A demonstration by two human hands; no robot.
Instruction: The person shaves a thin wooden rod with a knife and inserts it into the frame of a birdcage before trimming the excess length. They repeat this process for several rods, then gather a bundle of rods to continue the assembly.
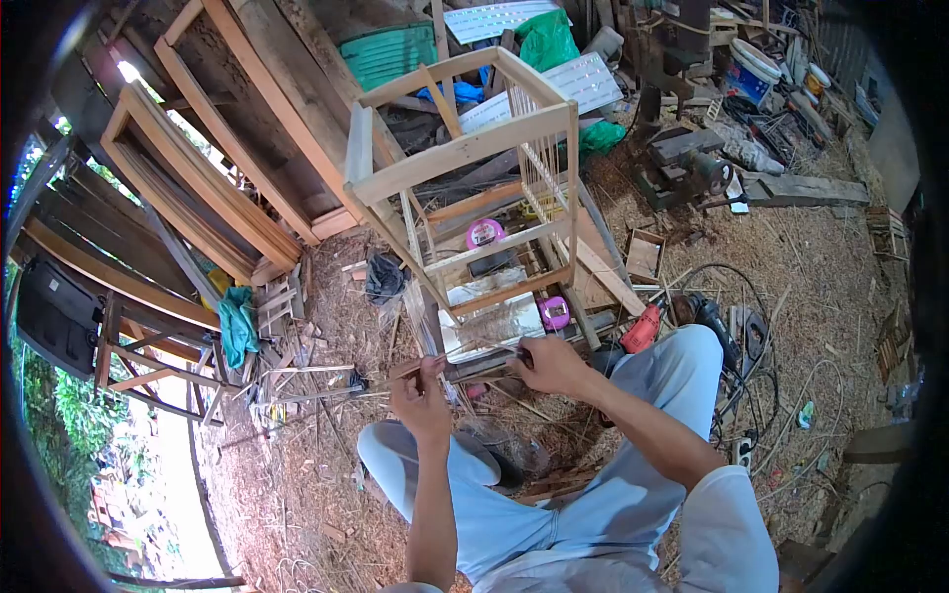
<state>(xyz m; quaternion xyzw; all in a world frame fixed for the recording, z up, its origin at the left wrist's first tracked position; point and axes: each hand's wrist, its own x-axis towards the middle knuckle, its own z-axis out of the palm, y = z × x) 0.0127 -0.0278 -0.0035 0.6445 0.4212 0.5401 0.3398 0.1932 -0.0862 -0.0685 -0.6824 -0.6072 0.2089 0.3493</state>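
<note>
Thin stick (465, 358) between left hand (423, 403) and right hand (554, 364) was too fine to identify; forearms hid the lap.

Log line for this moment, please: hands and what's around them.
left hand: pinching thin bamboo stick | right hand: gripping same stick | ahead: unfinished pale wooden cage frame | ground: sawdust

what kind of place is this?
Looks like an open-sided woodworking shed. A half-built wooden cage frame stands on a floor of shavings, timber frames lean at the left, and both hands hold a thin stick.
</note>
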